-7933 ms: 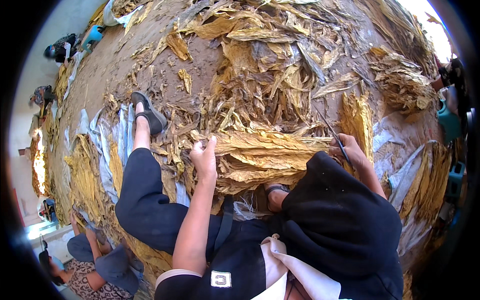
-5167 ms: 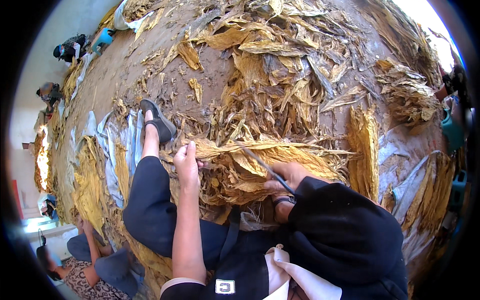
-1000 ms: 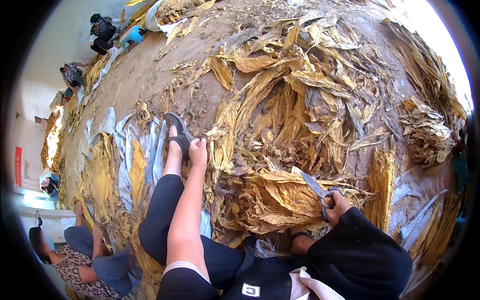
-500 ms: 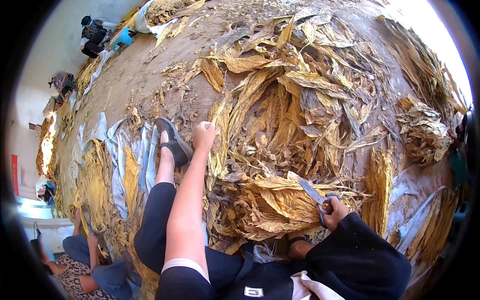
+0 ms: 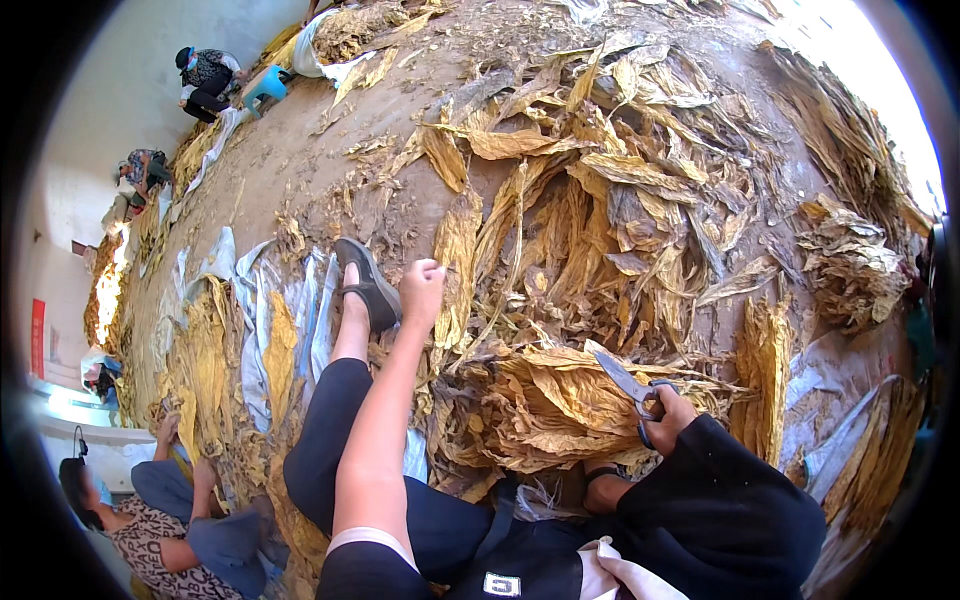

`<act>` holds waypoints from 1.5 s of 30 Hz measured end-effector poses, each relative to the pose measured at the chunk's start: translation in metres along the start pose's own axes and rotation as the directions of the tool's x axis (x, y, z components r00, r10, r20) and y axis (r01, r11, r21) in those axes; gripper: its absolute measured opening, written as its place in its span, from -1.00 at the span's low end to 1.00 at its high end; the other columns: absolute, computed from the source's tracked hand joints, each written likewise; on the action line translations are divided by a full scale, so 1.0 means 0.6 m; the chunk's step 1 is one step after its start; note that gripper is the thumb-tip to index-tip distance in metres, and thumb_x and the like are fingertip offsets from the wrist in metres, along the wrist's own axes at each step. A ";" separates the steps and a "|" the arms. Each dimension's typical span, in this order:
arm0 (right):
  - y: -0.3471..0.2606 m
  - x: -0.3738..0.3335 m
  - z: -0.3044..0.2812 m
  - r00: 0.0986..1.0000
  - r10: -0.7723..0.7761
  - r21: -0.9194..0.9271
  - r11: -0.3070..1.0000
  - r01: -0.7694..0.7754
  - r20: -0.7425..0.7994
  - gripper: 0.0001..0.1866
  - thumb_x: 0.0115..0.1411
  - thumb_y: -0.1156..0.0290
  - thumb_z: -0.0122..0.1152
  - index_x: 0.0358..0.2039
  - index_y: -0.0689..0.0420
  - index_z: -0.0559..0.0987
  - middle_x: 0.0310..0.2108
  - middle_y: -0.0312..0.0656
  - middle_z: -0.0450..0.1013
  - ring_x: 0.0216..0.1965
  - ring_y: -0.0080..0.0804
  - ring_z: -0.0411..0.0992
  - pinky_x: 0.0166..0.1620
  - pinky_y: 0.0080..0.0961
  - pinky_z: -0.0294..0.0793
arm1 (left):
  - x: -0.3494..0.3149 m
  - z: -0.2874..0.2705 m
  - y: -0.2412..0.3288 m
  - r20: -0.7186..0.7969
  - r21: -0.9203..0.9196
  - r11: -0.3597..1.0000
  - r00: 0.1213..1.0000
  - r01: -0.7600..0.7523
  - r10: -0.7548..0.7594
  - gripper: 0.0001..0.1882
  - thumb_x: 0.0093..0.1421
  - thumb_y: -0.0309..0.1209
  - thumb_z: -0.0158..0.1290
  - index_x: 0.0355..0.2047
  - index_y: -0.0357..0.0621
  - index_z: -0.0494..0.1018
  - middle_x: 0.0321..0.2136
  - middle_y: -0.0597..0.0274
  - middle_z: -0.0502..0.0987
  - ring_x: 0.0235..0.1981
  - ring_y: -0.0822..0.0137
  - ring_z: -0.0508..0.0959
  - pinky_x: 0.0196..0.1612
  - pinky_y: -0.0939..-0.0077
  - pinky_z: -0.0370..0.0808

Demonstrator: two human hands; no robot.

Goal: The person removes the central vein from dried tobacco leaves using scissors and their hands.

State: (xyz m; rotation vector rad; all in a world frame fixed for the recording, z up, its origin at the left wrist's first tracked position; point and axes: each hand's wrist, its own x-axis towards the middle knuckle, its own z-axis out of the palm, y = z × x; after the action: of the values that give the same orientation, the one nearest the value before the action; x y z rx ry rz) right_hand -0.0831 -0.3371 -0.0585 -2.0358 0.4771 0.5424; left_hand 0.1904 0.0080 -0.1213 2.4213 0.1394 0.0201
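The left hand (image 5: 422,283) was stretched out, fingers closing on a long leaf (image 5: 455,262) just beyond it, while the right hand (image 5: 672,412) gripped scissors (image 5: 628,382) over the near pile (image 5: 540,410); best to pull one leaf free cleanly, blades kept clear.

We reach our left hand (image 5: 422,288) out to a long dried tobacco leaf (image 5: 455,262) beside our sandalled foot (image 5: 365,285), fingers closed on its edge. Our right hand (image 5: 672,415) grips scissors (image 5: 628,383), blades parted, over the leaf bundle (image 5: 560,410) at our knees.
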 end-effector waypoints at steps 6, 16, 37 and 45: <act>0.037 -0.001 0.008 0.999 -0.036 0.029 0.999 0.037 -0.025 -0.67 -0.02 0.43 0.29 -0.23 0.17 0.42 -0.60 -0.17 0.44 -0.56 -0.48 0.42 -0.49 -0.51 0.37 | -0.030 0.128 0.084 0.216 -0.102 0.995 0.976 0.016 0.006 -0.61 0.09 -0.25 0.07 -0.16 -0.29 0.45 -0.30 0.02 0.56 -0.28 0.19 0.56 -0.17 0.36 0.47; 0.057 0.003 0.012 0.997 -0.069 0.078 0.994 0.070 -0.017 -0.64 -0.03 0.43 0.31 -0.21 0.17 0.41 -0.60 -0.19 0.42 -0.57 -0.50 0.39 -0.50 -0.52 0.37 | -0.013 0.162 0.102 0.385 -0.604 0.706 0.911 0.371 -0.149 -0.70 0.21 -0.53 -0.07 -0.05 -0.39 0.33 -0.49 0.16 0.51 -0.59 0.49 0.50 -0.60 0.72 0.45; -0.041 -0.025 0.013 0.997 -0.068 0.043 0.997 0.066 0.047 -0.69 0.07 0.40 0.23 -0.19 0.16 0.39 -0.59 -0.22 0.44 -0.54 -0.55 0.37 -0.47 -0.54 0.33 | -0.214 -0.107 0.030 0.587 -0.592 -0.406 0.718 0.696 0.374 -0.79 0.24 -0.50 -0.16 -0.16 -0.24 0.40 -0.64 0.39 0.22 -0.77 0.59 0.10 -0.75 0.73 0.05; -0.033 -0.029 0.035 0.994 -0.111 -0.021 0.994 0.111 -0.009 -0.65 0.03 0.35 0.27 -0.21 0.15 0.39 -0.61 -0.19 0.43 -0.57 -0.48 0.37 -0.48 -0.51 0.31 | -0.284 -0.138 0.027 0.592 -0.680 -0.316 0.750 0.661 0.296 -0.81 0.27 -0.41 -0.12 -0.20 -0.24 0.40 -0.66 0.38 0.20 -0.77 0.59 0.12 -0.75 0.73 0.06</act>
State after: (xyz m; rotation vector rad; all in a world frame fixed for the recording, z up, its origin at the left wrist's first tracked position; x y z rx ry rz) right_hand -0.0905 -0.3076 -0.0447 -2.0716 0.3628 0.4716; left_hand 0.0183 0.0321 -0.0444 0.3750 0.1751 -0.6153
